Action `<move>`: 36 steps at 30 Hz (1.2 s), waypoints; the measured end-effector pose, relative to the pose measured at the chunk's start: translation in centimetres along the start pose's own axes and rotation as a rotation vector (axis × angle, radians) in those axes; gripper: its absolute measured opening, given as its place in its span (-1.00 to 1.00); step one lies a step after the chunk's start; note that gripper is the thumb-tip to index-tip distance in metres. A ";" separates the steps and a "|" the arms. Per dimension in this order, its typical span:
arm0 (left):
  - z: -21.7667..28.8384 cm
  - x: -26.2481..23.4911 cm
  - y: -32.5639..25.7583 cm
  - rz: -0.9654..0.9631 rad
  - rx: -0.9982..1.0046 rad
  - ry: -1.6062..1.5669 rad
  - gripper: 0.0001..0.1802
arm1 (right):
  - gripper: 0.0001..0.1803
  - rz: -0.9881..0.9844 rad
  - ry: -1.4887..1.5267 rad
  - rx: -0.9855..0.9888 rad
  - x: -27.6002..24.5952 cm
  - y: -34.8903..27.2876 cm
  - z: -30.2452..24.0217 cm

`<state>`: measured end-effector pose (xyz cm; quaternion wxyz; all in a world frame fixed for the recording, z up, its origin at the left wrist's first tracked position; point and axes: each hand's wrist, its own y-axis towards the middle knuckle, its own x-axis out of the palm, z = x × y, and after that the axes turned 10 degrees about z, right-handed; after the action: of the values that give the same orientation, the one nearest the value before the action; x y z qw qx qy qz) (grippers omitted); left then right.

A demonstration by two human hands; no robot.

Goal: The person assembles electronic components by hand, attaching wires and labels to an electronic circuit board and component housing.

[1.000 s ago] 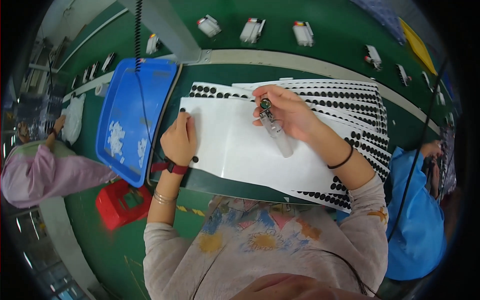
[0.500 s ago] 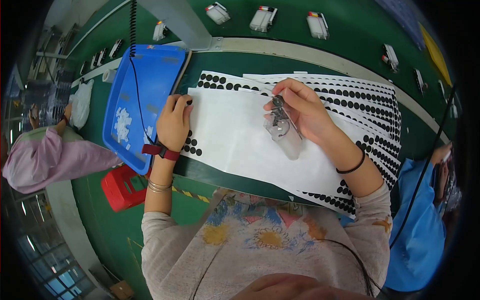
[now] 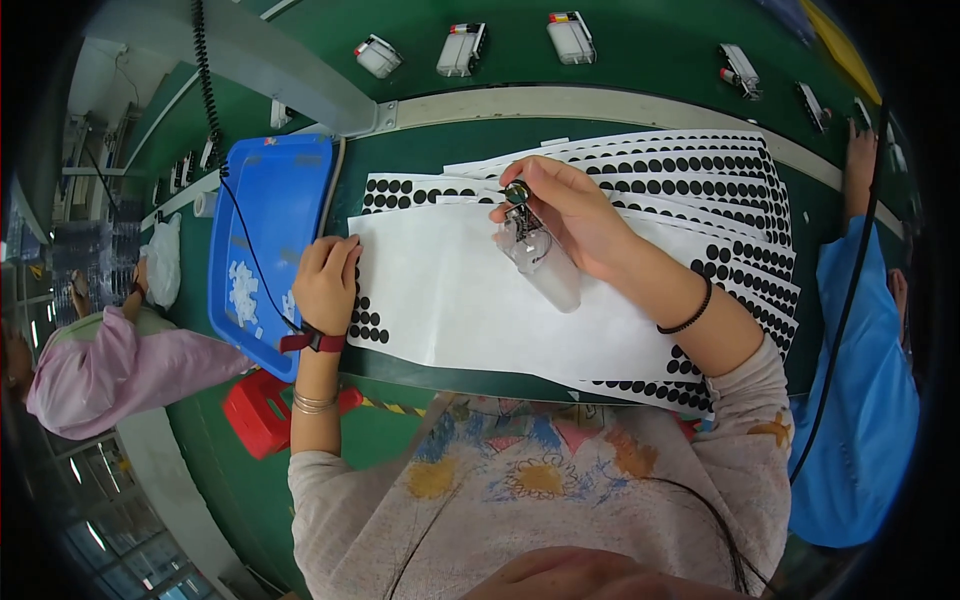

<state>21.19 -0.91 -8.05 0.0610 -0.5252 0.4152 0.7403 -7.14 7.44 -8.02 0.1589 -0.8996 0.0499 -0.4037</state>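
Note:
My right hand (image 3: pixel 570 210) grips a clear plastic device (image 3: pixel 548 268) with a rounded, tube-like body, holding it tilted above a white sheet (image 3: pixel 470 320). A small black disc (image 3: pixel 517 192) sits at the device's upper end, between thumb and fingers. At the sheet's left edge, my left hand (image 3: pixel 325 285) has thumb and fingertips pinched together. A dark spot shows at those fingertips, apparently a black round sticker (image 3: pixel 356 239). More black round stickers (image 3: pixel 370 325) line the sheet beside this hand. Further dotted sheets (image 3: pixel 690 185) fan out beneath and behind it.
A blue tray (image 3: pixel 270 200) with small white pieces (image 3: pixel 242 292) stands left, a coiled black cable (image 3: pixel 205 80) hanging over it. Several white devices (image 3: pixel 572 38) lie on the green surface beyond the rail (image 3: pixel 560 105). Co-workers in pink (image 3: pixel 130 365) and blue (image 3: pixel 855 400) flank me.
The whole view has shifted. My right hand has raised the device slightly toward the far side of the sheet. The left hand stays at the sheet's edge. The blue-clad co-worker's arm now reaches toward the far surface.

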 end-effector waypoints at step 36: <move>11.4 0.2 9.9 -0.136 0.057 -0.647 -0.71 | -0.78 -0.050 0.028 -0.061 0.1 -0.1 -0.2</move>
<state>7.56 0.33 -1.57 0.2540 -0.2875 0.3589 0.8509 -7.16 7.48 -7.78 0.1205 -0.8993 0.0419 -0.4183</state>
